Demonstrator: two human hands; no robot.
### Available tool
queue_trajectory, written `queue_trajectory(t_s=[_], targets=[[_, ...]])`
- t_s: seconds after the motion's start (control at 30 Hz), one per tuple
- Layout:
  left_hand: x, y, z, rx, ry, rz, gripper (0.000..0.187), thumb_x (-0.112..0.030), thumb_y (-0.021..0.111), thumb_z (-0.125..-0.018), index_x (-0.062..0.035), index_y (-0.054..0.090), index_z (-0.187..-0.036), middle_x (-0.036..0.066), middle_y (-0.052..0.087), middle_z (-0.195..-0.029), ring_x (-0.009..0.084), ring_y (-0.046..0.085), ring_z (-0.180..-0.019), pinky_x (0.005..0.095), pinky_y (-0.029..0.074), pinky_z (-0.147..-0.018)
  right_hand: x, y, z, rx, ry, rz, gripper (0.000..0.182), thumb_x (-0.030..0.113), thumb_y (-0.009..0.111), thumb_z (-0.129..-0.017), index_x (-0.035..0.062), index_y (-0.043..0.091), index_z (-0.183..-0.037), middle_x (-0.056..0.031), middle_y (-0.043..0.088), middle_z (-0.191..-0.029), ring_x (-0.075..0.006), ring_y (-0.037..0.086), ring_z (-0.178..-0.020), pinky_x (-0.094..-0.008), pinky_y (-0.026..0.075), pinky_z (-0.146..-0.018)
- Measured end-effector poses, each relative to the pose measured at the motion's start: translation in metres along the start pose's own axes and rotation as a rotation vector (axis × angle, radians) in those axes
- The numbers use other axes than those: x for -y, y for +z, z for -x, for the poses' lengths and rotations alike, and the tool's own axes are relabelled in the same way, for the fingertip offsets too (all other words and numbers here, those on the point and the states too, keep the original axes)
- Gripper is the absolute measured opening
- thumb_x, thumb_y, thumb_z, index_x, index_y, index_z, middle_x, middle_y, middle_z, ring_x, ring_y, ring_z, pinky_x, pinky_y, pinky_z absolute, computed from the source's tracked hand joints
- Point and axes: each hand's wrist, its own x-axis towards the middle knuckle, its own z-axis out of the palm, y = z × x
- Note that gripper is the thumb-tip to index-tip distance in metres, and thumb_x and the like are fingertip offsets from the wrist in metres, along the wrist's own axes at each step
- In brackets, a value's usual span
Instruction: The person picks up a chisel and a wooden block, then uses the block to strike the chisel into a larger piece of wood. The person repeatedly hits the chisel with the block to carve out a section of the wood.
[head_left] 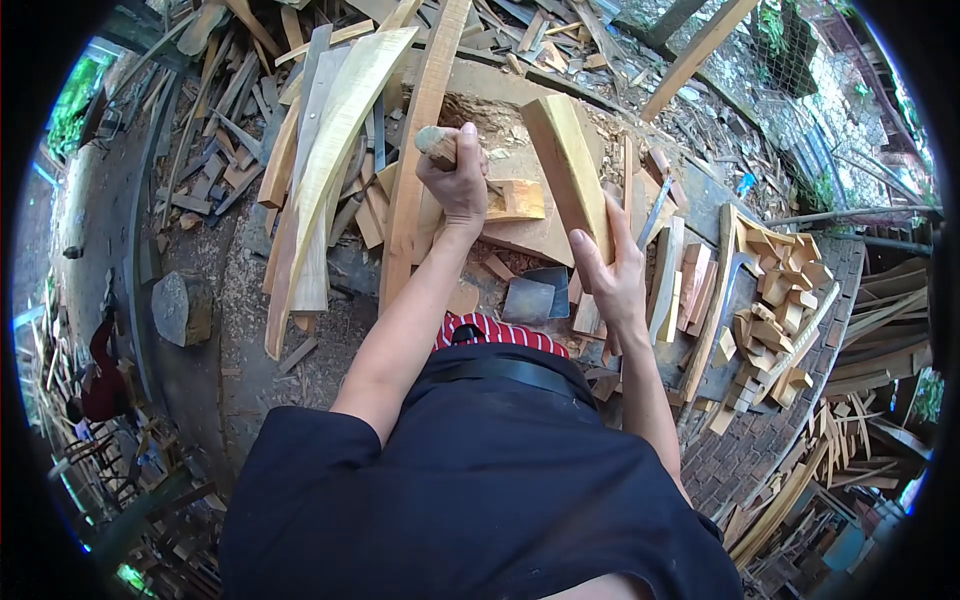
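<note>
My left hand (457, 178) is wrapped round a short wooden handle (437, 147) whose worn, rounded end points up; what the handle belongs to is mostly hidden by the hand. In my right hand (612, 262) is a thick, slightly curved wooden piece (565, 165), gripped near its lower end and tilted up to the left. Between the hands, a small cut block (520, 199) lies on a broad wooden surface (530, 236) strewn with chips. Just left of my left hand runs a long reddish plank (407, 220).
Long pale boards (335, 130) lean at the left, with a log stump (183, 308) farther out. Small cut blocks (775, 290) are heaped at the right beside a long wooden strip (712, 310). Grey flat pieces (529, 299) lie near my waist. Scrap wood (225, 150) covers the ground beyond.
</note>
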Motion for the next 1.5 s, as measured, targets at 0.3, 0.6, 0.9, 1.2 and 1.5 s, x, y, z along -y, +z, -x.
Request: queue_trajectory(t_s=[0.3, 0.6, 0.9, 1.2, 1.5], targets=[[0.005, -0.002, 0.006, 0.009, -0.005, -0.025, 0.018, -0.011, 0.063, -0.09, -0.0057, 0.05, -0.078, -0.001, 0.048, -0.057, 0.0067, 0.044, -0.044, 0.0235, 0.035, -0.04, 0.004, -0.003, -0.007, -0.012, -0.022, -0.016, 0.059, 0.029, 0.066, -0.088, 0.0056, 0.045, -0.138, -0.0209, 0.065, -0.114, -0.0279, 0.066, -0.103, -0.0362, 0.051, -0.088], [0.012, -0.004, 0.005, 0.019, 0.005, -0.066, 0.019, -0.014, 0.068, -0.088, -0.0049, 0.055, -0.077, -0.002, 0.053, -0.061, 0.0063, 0.05, -0.05, 0.0234, 0.039, -0.046, 0.005, 0.002, -0.006, 0.019, -0.041, 0.02, 0.06, 0.03, 0.066, -0.088, 0.0067, 0.045, -0.138, -0.0199, 0.065, -0.115, -0.0265, 0.065, -0.104, -0.0357, 0.05, -0.088], [0.015, 0.011, 0.018, 0.161, 0.389, -0.313, 0.02, -0.009, 0.072, -0.08, -0.0032, 0.054, -0.072, 0.002, 0.052, -0.059, 0.007, 0.049, -0.055, 0.0276, 0.04, -0.051, 0.069, -0.002, -0.015, -0.048, -0.384, -0.298, 0.069, 0.026, 0.065, -0.085, 0.0056, 0.037, -0.144, -0.0227, 0.063, -0.118, -0.0283, 0.066, -0.103, -0.0384, 0.051, -0.09], [0.025, 0.004, 0.021, 0.224, 0.429, -0.391, 0.021, -0.011, 0.072, -0.078, -0.0034, 0.053, -0.074, 0.005, 0.051, -0.058, 0.0148, 0.05, -0.05, 0.0308, 0.041, -0.05, 0.056, 0.001, -0.028, -0.127, -0.493, -0.095, 0.066, 0.029, 0.067, -0.084, 0.0095, 0.041, -0.141, -0.0242, 0.069, -0.098, -0.0331, 0.071, -0.082, -0.0405, 0.057, -0.073], [0.002, -0.007, -0.018, -0.02, 0.004, -0.034, 0.02, -0.008, 0.061, -0.089, -0.0078, 0.048, -0.074, -0.001, 0.047, -0.057, 0.0077, 0.042, -0.042, 0.0244, 0.036, -0.039, 0.024, -0.002, -0.023, -0.083, -0.342, -0.003, 0.064, 0.039, 0.065, -0.087, 0.0124, 0.043, -0.141, -0.023, 0.068, -0.098, -0.0301, 0.07, -0.083, -0.0413, 0.054, -0.073]])
